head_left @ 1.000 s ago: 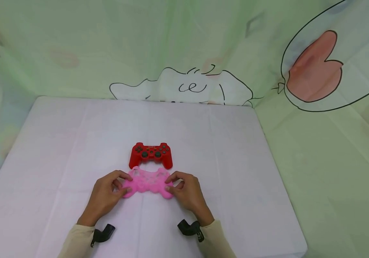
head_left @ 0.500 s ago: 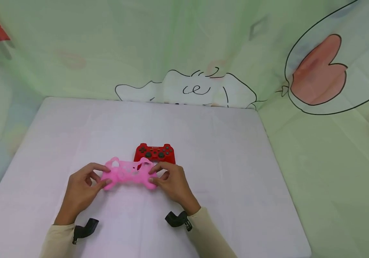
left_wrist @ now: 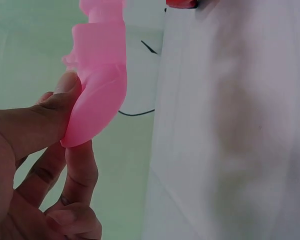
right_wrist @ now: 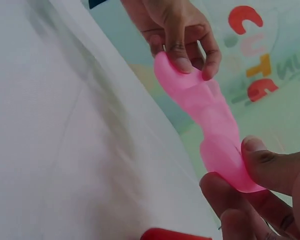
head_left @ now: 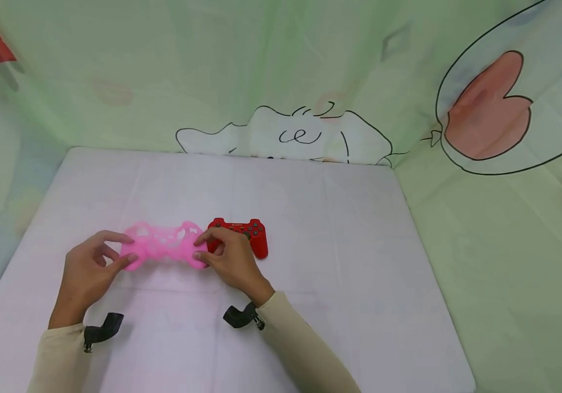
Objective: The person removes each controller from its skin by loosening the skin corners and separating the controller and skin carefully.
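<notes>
A pink silicone controller cover (head_left: 163, 245) is held above the table between both hands. My left hand (head_left: 87, 267) pinches its left grip with thumb and fingers, and in the left wrist view the cover (left_wrist: 102, 75) stands clear of the tabletop. My right hand (head_left: 229, 259) pinches the opposite grip; the right wrist view shows the thumb on one face of the cover (right_wrist: 222, 155). Behind the right hand lies a red game controller (head_left: 259, 240), its left part mostly hidden by that hand. Only a red edge (right_wrist: 175, 235) of it shows in the right wrist view.
The table (head_left: 340, 262) has a white cloth on it. A green printed curtain (head_left: 212, 60) hangs along the back and sides. Black curved mounts are worn on both wrists, such as the one at the left wrist (head_left: 104, 330).
Both hands have carried the pink cover left and upward, off the spot in front of the red controller. The controller stays on the table, now partly behind the right hand.
</notes>
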Tool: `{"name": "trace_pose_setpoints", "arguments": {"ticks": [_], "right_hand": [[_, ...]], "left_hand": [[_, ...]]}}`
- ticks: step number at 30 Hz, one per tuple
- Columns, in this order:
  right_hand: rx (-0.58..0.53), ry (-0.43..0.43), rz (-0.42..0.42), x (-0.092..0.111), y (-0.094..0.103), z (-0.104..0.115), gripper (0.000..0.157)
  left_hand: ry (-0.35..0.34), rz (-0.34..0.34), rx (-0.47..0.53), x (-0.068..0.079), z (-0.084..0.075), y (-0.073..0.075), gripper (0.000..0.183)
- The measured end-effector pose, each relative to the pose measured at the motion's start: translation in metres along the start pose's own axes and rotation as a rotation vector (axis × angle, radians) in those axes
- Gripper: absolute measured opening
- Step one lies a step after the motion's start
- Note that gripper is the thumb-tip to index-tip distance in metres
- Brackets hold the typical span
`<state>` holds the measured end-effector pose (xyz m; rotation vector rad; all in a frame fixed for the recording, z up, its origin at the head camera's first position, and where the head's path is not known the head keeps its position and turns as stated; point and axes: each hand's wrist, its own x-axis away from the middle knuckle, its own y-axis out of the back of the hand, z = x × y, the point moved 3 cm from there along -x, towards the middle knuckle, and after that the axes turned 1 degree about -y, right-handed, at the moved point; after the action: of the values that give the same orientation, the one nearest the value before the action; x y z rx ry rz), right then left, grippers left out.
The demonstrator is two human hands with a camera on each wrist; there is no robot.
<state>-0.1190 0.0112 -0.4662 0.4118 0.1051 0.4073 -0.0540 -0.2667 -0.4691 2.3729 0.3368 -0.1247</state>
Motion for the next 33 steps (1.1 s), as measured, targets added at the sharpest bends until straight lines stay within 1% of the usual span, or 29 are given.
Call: {"name": "trace_pose_setpoints", "arguments": {"ticks": [3,6,10,12,15,18,22,27,30,33], "right_hand": [[0.03,0.004,0.001,-0.012,-0.01,0.005,0.022],[0.05,0.015,0.004,-0.023,-0.021,0.009,0.021],[0.079,0.004,-0.003,-0.035,-0.037,0.011,0.02],[0.127,-0.005,-0.012,-0.041,-0.045,0.013,0.019],[0.217,-0.027,-0.026,-0.047,-0.056,0.015,0.019],[0.294,-0.055,-0.02,-0.054,-0.066,0.015,0.02],[0.336,-0.095,-0.005,-0.061,-0.076,0.012,0.022],[0.393,-0.124,0.026,-0.066,-0.086,0.006,0.025],[0.423,-0.129,0.043,-0.066,-0.088,0.003,0.027],[0.43,-0.126,0.059,-0.066,-0.087,0.002,0.029]], "left_hand": [[0.049,0.031,-0.043,-0.008,0.009,0.008,0.031],[0.08,0.059,-0.071,-0.017,0.02,0.016,0.032],[0.08,0.08,-0.086,-0.027,0.033,0.024,0.034],[0.079,0.095,-0.092,-0.032,0.04,0.027,0.036],[0.095,0.124,-0.106,-0.039,0.049,0.028,0.039],[0.115,0.151,-0.12,-0.045,0.059,0.028,0.042],[0.141,0.192,-0.12,-0.051,0.074,0.023,0.045],[0.206,0.271,-0.094,-0.055,0.092,0.013,0.045],[0.227,0.288,-0.077,-0.054,0.096,0.009,0.044],[0.243,0.289,-0.074,-0.053,0.096,0.008,0.048]]}}
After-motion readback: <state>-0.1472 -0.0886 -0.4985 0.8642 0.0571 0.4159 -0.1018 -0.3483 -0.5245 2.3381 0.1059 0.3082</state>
